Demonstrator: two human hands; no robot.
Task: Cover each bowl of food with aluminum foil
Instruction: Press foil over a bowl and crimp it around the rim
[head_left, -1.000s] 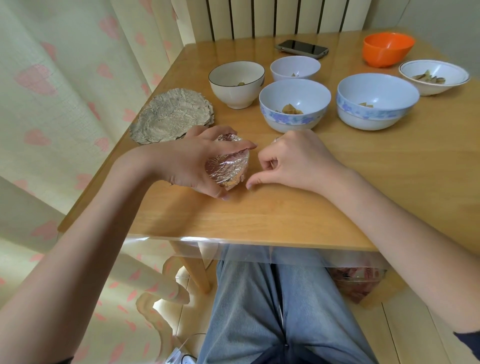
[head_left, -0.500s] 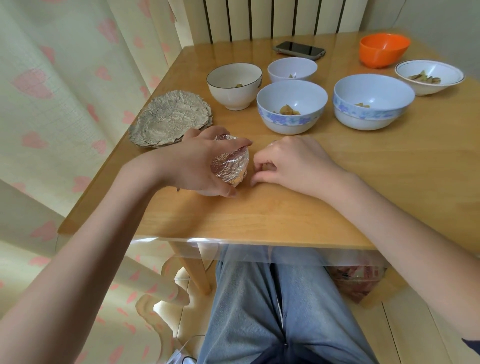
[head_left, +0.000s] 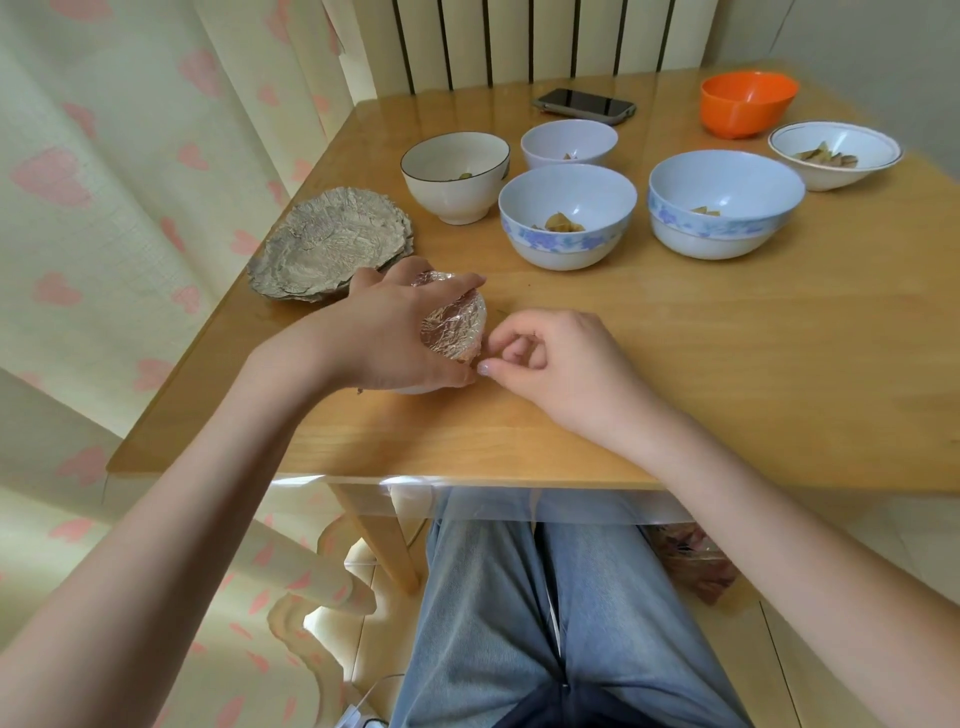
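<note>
Left hand: we see our left hand (head_left: 387, 332) curled round the foil-covered bowl (head_left: 454, 327), thumb on the near side, fingers (head_left: 457, 285) wrapped over the far rim, gripping it.
Right hand: our right hand (head_left: 550, 364) sits just beside the bowl on its right; thumb and forefinger are pressed together at the foil's edge, the other fingers curled in. We cannot tell for certain whether foil is caught between the tips.
Foil-covered bowl: it stands near the front-left part of the worktop (head_left: 727, 374), tipped toward the right hand so the crinkled foil faces that way; a bit of white wall shows under the left palm.
Foil stack: a pile of crumpled round foil sheets (head_left: 332, 244) lies by the left edge of the worktop, just behind the left hand.
Open bowls: a white bowl with a dark rim (head_left: 454, 174) stands beyond the stack; a blue-flowered bowl (head_left: 566, 215) and a larger flowered bowl (head_left: 724, 202) stand side by side mid-worktop, each holding a few food scraps; a small pale bowl (head_left: 569, 143) stands behind them.
Far right corner: an orange bowl (head_left: 748, 104) and a shallow white bowl (head_left: 836, 153) with food pieces.
Far edge: a dark phone (head_left: 584, 104) lies flat.
</note>
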